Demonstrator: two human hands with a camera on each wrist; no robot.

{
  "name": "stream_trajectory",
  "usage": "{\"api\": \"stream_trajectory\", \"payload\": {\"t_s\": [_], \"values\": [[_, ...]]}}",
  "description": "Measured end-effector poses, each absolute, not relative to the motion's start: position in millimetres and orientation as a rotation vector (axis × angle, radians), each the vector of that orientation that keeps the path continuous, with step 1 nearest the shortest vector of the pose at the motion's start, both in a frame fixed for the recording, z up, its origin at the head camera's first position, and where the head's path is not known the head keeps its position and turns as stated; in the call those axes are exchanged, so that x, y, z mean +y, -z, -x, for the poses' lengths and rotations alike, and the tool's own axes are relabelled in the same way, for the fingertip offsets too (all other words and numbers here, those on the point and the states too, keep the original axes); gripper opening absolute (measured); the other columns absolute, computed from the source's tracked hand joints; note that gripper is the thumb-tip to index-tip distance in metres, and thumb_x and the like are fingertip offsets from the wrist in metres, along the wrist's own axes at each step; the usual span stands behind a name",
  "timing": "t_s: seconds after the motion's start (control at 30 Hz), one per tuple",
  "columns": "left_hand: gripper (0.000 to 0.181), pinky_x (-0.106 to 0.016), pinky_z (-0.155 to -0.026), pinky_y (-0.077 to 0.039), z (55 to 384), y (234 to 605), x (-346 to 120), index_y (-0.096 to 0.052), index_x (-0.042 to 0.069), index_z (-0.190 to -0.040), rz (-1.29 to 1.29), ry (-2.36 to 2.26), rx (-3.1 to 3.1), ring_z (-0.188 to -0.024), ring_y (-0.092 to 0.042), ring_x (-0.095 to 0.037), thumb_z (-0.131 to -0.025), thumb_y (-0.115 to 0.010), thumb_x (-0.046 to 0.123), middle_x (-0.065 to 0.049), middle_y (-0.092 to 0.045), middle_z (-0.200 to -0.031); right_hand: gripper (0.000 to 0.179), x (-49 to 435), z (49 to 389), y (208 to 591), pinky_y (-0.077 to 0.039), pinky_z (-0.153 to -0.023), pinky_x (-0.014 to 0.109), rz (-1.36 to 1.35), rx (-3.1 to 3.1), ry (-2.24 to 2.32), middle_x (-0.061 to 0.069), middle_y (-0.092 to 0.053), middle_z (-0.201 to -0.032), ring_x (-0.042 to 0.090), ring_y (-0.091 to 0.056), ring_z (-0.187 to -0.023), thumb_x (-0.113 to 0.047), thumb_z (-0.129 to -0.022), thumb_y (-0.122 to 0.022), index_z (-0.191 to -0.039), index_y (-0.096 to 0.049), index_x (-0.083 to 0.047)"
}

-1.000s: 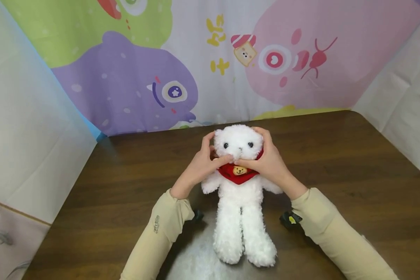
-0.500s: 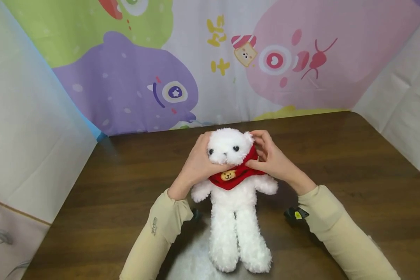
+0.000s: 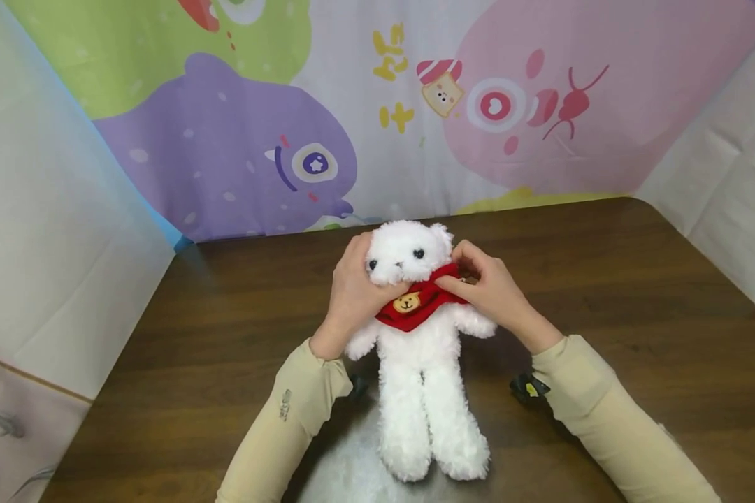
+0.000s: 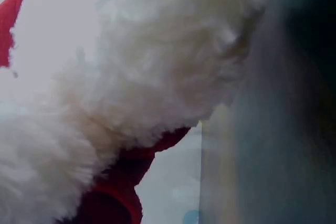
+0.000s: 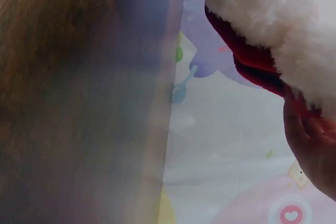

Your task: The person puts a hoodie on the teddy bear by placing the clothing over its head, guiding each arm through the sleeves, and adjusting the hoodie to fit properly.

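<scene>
A fluffy white teddy bear (image 3: 421, 356) with black eyes lies face up, legs toward me. Round its neck is a red bandana (image 3: 415, 318) bearing a yellow bear-face patch. My left hand (image 3: 355, 293) grips the left side of the bear's head and neck, thumb across the bandana's upper edge. With thumb and fingers my right hand (image 3: 493, 290) pinches the bandana at the right of the neck. In the right wrist view, those fingers (image 5: 304, 135) meet the red cloth (image 5: 252, 56) beside the white fur. The left wrist view is filled by blurred fur (image 4: 157, 51) and red cloth (image 4: 121, 182).
The bear lies on a dark brown wooden table (image 3: 226, 314). Behind it hangs a curtain (image 3: 403, 168) with cartoon creatures, and pale fabric walls (image 3: 69, 209) stand at both sides. A dark wrist device (image 3: 528, 385) shows below my right cuff.
The bear has shifted left and its head has tilted. My right hand has come off the head and now pinches the bandana; my left hand keeps its hold.
</scene>
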State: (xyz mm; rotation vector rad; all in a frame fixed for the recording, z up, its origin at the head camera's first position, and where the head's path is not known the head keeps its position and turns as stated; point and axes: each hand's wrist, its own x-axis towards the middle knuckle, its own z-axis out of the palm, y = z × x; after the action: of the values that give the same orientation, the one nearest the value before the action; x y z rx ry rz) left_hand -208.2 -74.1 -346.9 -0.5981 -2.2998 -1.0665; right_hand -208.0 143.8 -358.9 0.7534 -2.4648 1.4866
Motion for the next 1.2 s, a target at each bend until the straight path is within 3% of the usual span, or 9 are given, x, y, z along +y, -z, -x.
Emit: {"api": "stream_trajectory", "payload": {"t_s": [0.17, 0.33, 0.5, 0.67, 0.8, 0.97, 1.07, 1.2], "values": [[0.063, -0.039, -0.082, -0.046, 208.0, 346.3, -73.0, -0.051, 0.010, -0.116, 0.482, 1.058, -2.328, -0.096, -0.054, -0.022, -0.063, -0.080, 0.027, -0.008, -0.054, -0.108, 0.013, 144.0, 206.0, 357.1, -0.048, -0.066, 0.024, -0.943, -2.633, -1.330, -0.001, -0.059, -0.085, 0.012, -0.054, -0.075, -0.024, -0.089, -0.058, -0.093, -0.052, -0.014], [0.063, -0.039, -0.082, -0.046, 208.6, 345.7, -72.5, -0.052, 0.011, -0.115, 0.397, 1.089, -2.383, -0.096, -0.054, -0.022, -0.063, -0.080, 0.033, -0.007, -0.056, -0.107, 0.021, 144.9, 205.2, 357.5, -0.047, -0.066, 0.026, -1.058, -2.765, -1.254, -0.002, -0.057, -0.085, 0.012, -0.053, -0.074, -0.033, -0.087, -0.059, -0.097, -0.048, -0.017], [0.066, -0.039, -0.081, -0.045, 209.7, 347.1, -72.3, -0.051, 0.015, -0.117, 0.315, 1.154, -2.473, -0.095, -0.054, -0.019, -0.064, -0.078, 0.043, -0.003, -0.057, -0.105, 0.057, 140.5, 205.6, 362.7, -0.050, -0.078, 0.032, -1.020, -2.866, -1.192, -0.005, -0.058, -0.105, 0.011, -0.057, -0.091, -0.050, -0.072, -0.070, -0.115, -0.044, -0.022], [0.073, -0.040, -0.082, -0.045, 210.7, 348.7, -73.6, -0.048, 0.019, -0.123, 0.249, 1.174, -2.545, -0.098, -0.053, -0.018, -0.064, -0.075, 0.051, -0.001, -0.056, -0.110, 0.088, 133.6, 205.2, 369.8, -0.046, -0.087, 0.034, -0.958, -2.895, -1.037, 0.000, -0.051, -0.115, 0.013, -0.052, -0.103, -0.060, -0.062, -0.072, -0.125, -0.030, -0.015], [0.084, -0.041, -0.085, -0.045, 211.6, 346.7, -75.5, -0.040, 0.020, -0.132, 0.253, 1.193, -2.614, -0.104, -0.052, -0.020, -0.064, -0.074, 0.054, -0.002, -0.053, -0.120, 0.101, 130.8, 204.5, 371.5, -0.044, -0.090, 0.039, -0.912, -2.784, -1.153, 0.009, -0.044, -0.123, 0.021, -0.047, -0.111, -0.050, -0.064, -0.076, -0.133, -0.015, -0.010], [0.097, -0.043, -0.096, -0.039, 214.6, 342.2, -80.8, -0.020, 0.020, -0.145, 0.448, 1.287, -2.680, -0.121, -0.043, -0.022, -0.069, -0.074, 0.046, -0.005, -0.033, -0.143, 0.117, 132.2, 206.3, 372.4, -0.041, -0.094, 0.044, -0.913, -2.663, -1.382, 0.017, -0.032, -0.133, 0.026, -0.039, -0.121, -0.028, -0.068, -0.079, -0.140, 0.012, -0.020], [0.098, -0.039, -0.099, -0.038, 217.4, 341.7, -87.5, -0.012, 0.018, -0.147, 0.573, 1.517, -2.650, -0.125, -0.041, -0.020, -0.074, -0.074, 0.034, -0.004, -0.027, -0.146, 0.117, 135.6, 207.9, 371.1, -0.038, -0.097, 0.046, -0.890, -2.650, -1.517, 0.017, -0.026, -0.138, 0.027, -0.033, -0.126, -0.023, -0.070, -0.078, -0.141, 0.015, -0.025], [0.084, -0.036, -0.097, -0.041, 222.8, 345.4, -95.6, -0.022, 0.019, -0.144, 0.647, 1.880, -2.551, -0.119, -0.047, -0.019, -0.076, -0.073, 0.018, -0.003, -0.041, -0.136, 0.105, 140.5, 210.1, 366.3, -0.035, -0.099, 0.049, -0.810, -2.605, -1.845, 0.017, -0.023, -0.142, 0.030, -0.029, -0.128, -0.020, -0.077, -0.072, -0.143, 0.010, -0.022]]}}
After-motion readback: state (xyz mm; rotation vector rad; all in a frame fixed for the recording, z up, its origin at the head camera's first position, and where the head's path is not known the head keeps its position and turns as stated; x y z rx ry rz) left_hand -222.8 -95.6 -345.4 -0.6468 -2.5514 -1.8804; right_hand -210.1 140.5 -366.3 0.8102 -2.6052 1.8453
